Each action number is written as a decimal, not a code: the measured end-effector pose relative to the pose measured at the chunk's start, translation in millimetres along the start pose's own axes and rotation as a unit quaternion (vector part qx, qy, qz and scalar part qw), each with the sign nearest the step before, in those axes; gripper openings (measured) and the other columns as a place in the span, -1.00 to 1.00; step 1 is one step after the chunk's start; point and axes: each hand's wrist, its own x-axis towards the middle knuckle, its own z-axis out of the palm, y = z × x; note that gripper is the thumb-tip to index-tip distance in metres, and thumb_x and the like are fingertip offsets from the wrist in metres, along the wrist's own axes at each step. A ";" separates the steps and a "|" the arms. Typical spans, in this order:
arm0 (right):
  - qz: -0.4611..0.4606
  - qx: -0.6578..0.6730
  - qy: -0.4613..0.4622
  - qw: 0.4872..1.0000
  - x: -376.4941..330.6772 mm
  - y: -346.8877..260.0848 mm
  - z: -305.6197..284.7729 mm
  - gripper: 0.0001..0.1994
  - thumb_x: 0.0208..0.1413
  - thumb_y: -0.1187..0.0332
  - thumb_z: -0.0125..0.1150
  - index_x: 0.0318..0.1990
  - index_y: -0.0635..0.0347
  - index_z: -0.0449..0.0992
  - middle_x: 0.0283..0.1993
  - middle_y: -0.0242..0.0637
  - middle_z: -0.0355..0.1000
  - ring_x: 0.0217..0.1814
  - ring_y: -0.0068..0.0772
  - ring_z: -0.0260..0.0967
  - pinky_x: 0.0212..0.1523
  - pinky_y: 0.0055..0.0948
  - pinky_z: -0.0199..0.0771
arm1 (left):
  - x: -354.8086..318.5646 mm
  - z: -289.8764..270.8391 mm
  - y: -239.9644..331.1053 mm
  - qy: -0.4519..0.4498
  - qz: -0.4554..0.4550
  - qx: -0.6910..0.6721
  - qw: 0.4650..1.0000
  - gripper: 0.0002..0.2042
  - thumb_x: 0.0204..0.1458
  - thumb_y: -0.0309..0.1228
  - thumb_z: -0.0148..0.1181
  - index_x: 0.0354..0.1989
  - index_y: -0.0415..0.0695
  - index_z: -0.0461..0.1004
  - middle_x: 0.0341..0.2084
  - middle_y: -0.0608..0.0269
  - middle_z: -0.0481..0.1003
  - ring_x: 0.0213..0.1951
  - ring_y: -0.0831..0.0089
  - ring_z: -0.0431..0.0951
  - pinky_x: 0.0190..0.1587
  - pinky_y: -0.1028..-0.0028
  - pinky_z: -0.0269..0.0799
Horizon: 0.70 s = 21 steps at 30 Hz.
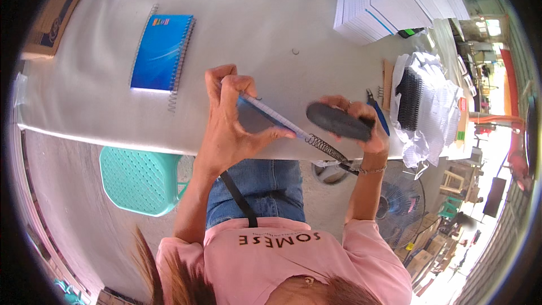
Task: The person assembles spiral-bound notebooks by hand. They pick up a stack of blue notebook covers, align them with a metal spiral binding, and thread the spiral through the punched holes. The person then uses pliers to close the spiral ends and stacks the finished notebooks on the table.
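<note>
My left hand (228, 130) pinches a thin blue-covered notebook (271, 114), tilted so that its page edge faces up. A dark wire coil (326, 148) trails from the notebook's near corner toward my right wrist. In my right hand (367, 127) is a dark, oval, smooth-faced object (339, 121), held a little apart from the notebook; its exact kind cannot be made out. Just beyond that hand lie pliers with blue handles (379, 114). Farther left on the table rests another blue spiral notebook (161, 52), its coil sticking out past both ends.
Tall stacks of white-paged books (389, 5) stand at the far right. A bundle of black coils (409, 99) lies in crumpled white paper (437, 107). A cardboard box (59, 17) sits at the left edge, a green stool (138, 181) below, and a fan (398, 203) right of me.
</note>
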 end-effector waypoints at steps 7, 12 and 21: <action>-0.005 -0.170 0.001 0.985 -17.6 -18.5 19.3 -0.60 -0.25 0.42 0.61 -0.21 0.34 0.59 0.27 -0.03 0.22 0.23 -0.19 0.31 0.29 -0.28 0.21 | 3.5 -2.1 1.3 -0.010 0.019 0.008 1.000 -0.13 -0.58 -0.11 0.69 -0.09 -0.16 0.23 -0.16 0.05 0.19 0.08 -0.03 0.21 -0.01 0.09 0.35; 0.069 -0.494 0.286 0.818 -7.3 -7.1 47.7 -0.59 -0.26 0.28 0.61 -0.23 0.24 0.62 0.26 -0.15 0.25 0.17 -0.17 0.37 0.18 -0.23 0.38 | 2.6 1.1 1.4 -0.004 0.008 0.002 1.000 -0.14 -0.57 -0.13 0.69 -0.09 -0.18 0.24 -0.16 0.06 0.21 0.07 -0.02 0.23 -0.01 0.12 0.35; -0.013 -0.375 0.162 0.912 -21.3 13.2 8.9 -0.51 -0.25 0.28 0.59 -0.07 0.11 0.59 0.25 -0.02 0.27 0.17 -0.09 0.36 0.14 -0.15 0.42 | 2.6 6.0 6.4 -0.027 0.022 -0.045 0.998 -0.18 -0.54 -0.20 0.68 -0.07 -0.14 0.26 -0.13 0.07 0.21 0.02 0.06 0.28 0.01 0.18 0.33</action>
